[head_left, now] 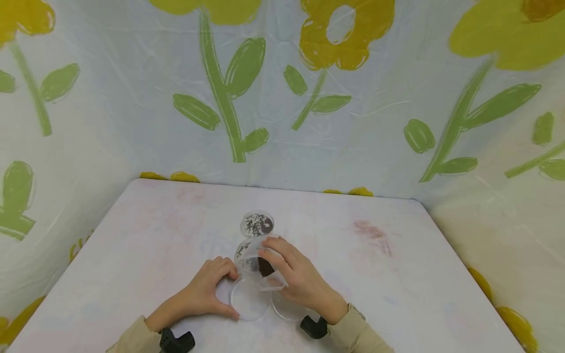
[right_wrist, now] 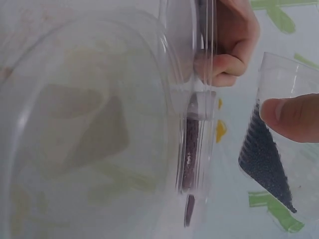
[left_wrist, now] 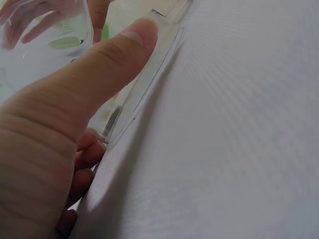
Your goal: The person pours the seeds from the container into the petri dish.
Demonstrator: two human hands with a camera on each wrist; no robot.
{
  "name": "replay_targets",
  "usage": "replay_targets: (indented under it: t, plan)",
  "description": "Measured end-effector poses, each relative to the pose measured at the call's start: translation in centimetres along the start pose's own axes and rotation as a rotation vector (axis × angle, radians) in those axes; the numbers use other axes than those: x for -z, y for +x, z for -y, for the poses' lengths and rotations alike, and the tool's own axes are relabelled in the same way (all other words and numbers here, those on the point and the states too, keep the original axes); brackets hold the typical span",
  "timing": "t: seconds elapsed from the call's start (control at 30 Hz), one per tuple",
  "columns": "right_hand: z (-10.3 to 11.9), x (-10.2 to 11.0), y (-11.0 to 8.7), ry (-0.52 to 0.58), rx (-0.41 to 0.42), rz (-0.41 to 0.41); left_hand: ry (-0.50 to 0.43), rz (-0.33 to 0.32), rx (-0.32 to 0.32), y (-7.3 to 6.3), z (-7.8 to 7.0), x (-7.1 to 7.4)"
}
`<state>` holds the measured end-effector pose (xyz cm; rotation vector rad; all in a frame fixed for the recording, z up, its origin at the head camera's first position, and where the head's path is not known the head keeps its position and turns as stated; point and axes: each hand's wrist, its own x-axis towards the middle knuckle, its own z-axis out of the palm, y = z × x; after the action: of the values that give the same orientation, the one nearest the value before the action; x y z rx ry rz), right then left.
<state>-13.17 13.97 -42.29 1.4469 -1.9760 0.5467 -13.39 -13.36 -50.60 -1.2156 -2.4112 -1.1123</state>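
Observation:
My left hand curves round a clear round petri dish, thumb on its near edge and fingers on the far side. In the left wrist view the thumb lies on the dish's rim. Above the dish my right hand holds a clear plastic cup, tipped over to the left. Dark granular material lies along the cup's lower side in the right wrist view. Behind the cup is a second dish with dark and white specks, partly hidden by it.
A third dish holding dark grains and white specks stands farther back. Another clear dish sits partly under my right hand. Black wrist devices show at both sleeves. A flower-printed sheet rises behind the pale table.

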Motion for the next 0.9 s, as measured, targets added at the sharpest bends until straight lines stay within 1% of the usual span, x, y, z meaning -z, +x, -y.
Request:
replay_targets:
  t: [0.2,0.47,0.5,0.77,0.9]
  plan:
    - [0.01,-0.19,0.13,-0.037,0.019,0.016,0.010,-0.005,0.002,0.04,0.11,0.03]
    - [0.21,-0.32,-0.16,-0.081,0.028,0.045,-0.006,0.001,0.013,-0.09,0.21,-0.09]
    - [0.23,-0.35,-0.20,-0.086,0.029,0.046,-0.006,0.000,0.006,-0.10,0.23,-0.10]
    - [0.27,-0.56,-0.32,-0.069,0.032,0.057,-0.003,0.001,0.024,0.08,0.04,-0.03]
    - [0.35,-0.63,-0.40,-0.059,0.037,0.065,0.004,0.004,0.023,0.00,0.03,-0.06]
